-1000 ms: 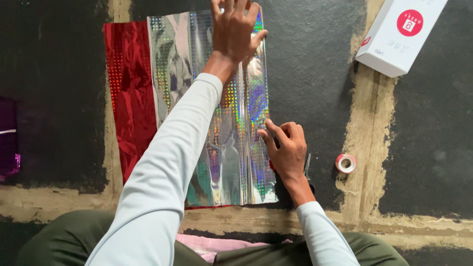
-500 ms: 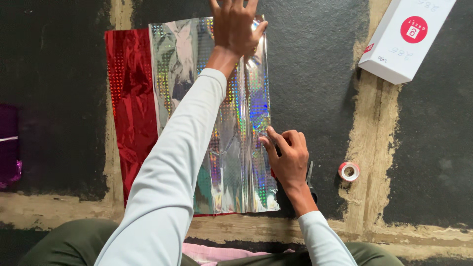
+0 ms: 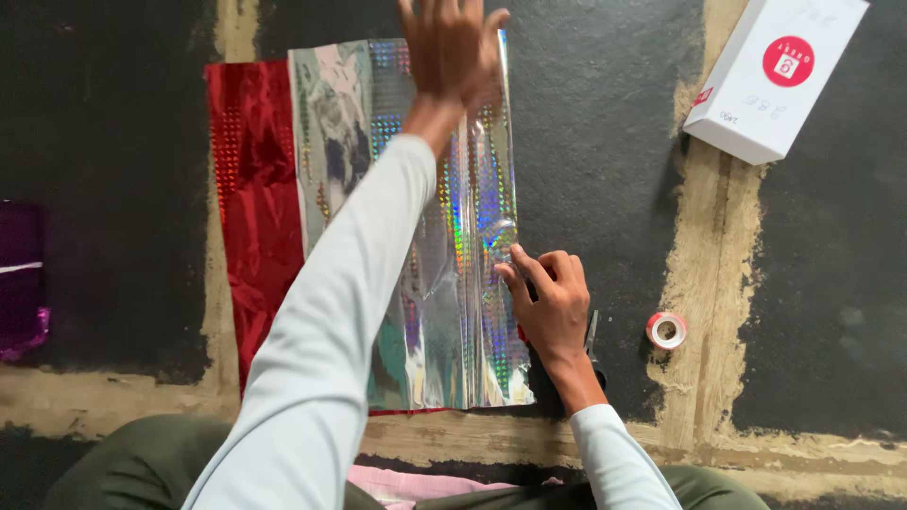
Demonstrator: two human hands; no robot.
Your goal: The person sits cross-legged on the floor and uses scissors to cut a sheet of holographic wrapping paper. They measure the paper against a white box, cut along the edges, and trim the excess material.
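We have the silver holographic sheet lying flat on the dark stone floor, folded over a red foil sheet that shows along its left side and peeks out at the near edge. Our left hand is stretched to the far edge of the silver sheet, fingers spread and flat, pressing down rather than gripping; nothing is held in it. Our right hand sits at the sheet's right edge, about midway along, fingertips pinching or pressing the foil edge; we can't tell if it's an actual pinch or just pressure. To do this well, we judge the far hand should pin the sheet so it can't slide, while the right fingertips work along the right edge in short strokes, keeping the edge lined up and the crease flat; foil wrinkles easily, so light even pressure. A small roll of tape lies on the floor to the right, well apart from the sheet, and a white box sits at the far right corner of view. A purple foil piece is at the far left edge.
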